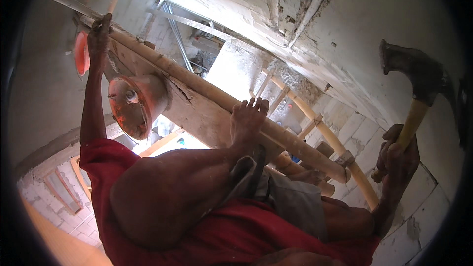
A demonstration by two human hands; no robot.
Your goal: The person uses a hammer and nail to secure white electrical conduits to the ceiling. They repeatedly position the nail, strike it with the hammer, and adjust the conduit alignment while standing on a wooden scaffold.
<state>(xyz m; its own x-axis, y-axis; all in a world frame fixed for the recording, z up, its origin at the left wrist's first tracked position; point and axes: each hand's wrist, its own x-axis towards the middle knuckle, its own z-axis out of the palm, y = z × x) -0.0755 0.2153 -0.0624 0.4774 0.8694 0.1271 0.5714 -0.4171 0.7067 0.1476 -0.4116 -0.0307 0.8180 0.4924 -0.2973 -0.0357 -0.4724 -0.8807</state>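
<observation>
My right hand is wrapped round the yellow handle of a claw hammer, its dark, dusty head raised beside the wall at the right. At the upper left my left arm stretches out straight, and my left hand is closed at the edge of a long thin bar lying along the scaffold's far end. Just under that hand are a bamboo pole and a wide plank. My bare foot rests on the pole, with the knee bent.
A mortar-stained orange bucket stands on the plank, with another orange container farther left. Bamboo framing runs at the right. The plastered wall has pipes set in open grooves. Bright floor shows far below.
</observation>
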